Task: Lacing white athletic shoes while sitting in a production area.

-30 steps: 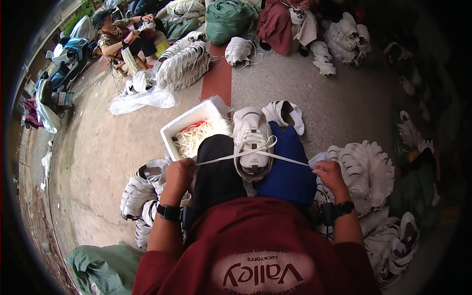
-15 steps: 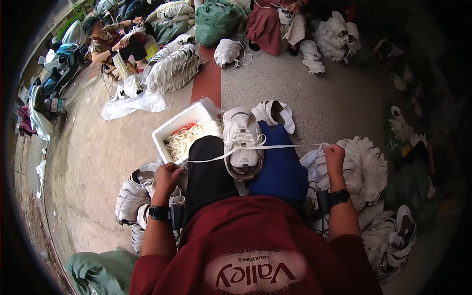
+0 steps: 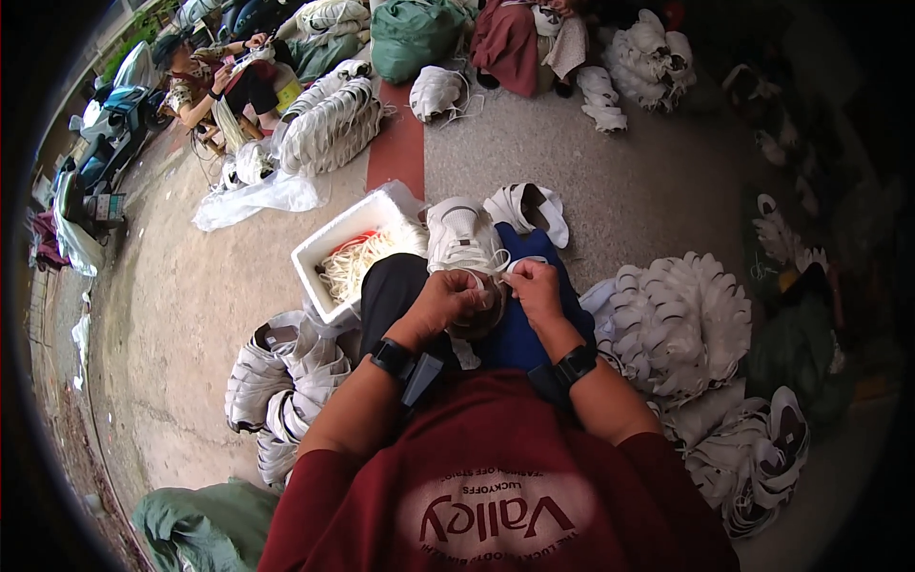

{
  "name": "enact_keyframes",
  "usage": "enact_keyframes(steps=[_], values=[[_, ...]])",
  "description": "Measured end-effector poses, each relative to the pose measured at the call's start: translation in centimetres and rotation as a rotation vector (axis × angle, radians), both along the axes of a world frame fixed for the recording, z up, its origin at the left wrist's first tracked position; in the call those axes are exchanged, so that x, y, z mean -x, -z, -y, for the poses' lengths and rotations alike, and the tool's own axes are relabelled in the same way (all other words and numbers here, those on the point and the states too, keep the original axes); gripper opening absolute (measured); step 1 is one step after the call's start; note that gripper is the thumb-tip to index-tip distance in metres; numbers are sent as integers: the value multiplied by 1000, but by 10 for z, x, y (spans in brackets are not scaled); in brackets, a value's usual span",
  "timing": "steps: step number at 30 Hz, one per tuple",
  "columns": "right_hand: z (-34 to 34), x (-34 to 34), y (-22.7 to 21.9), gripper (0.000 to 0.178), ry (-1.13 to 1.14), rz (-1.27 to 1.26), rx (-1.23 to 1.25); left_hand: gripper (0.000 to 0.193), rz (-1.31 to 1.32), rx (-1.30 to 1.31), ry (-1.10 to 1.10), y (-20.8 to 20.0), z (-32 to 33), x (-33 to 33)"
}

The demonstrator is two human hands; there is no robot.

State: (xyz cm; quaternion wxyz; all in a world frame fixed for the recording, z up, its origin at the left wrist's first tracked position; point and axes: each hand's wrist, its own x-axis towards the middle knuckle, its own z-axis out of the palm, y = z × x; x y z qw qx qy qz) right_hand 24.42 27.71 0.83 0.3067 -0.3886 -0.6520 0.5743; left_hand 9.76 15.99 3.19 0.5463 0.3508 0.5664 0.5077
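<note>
A white shoe upper (image 3: 461, 236) lies across my knees, its heel end toward me. Both my hands are over its near end, close together. My left hand (image 3: 448, 303) pinches the white shoelace at the left side of the opening. My right hand (image 3: 534, 291) pinches the lace (image 3: 505, 262) on the right, and a loop of it stands up beside the fingers. My hands hide much of the shoe's collar. Just beyond my right knee sits another white upper (image 3: 529, 212), its opening showing dark.
A white foam box (image 3: 324, 224) of loose laces (image 3: 360, 269) stands beside my left knee. Bundled uppers lie at my left (image 3: 286, 377) and right (image 3: 681, 319). A green sack (image 3: 205, 524) is at lower left. Two other people sit farther off, one on the left (image 3: 205, 86).
My hands were wide apart, pulling the lace taut across the shoe. Both have come inward to the shoe's near end, and the lace is now slack and looped between them.
</note>
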Motion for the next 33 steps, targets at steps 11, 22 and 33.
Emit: enact_keyframes(steps=[11,22,33], values=[[8,3,10,13,23,97,-237,11,-9,-72,-48,9,5,-7],[32,-2,-15,11,-150,326,-856,11,-228,-42,-184,18,-1,-13],[32,-3,2,8,-64,312,-839,13,-864,-91,-219,21,-22,-31]])
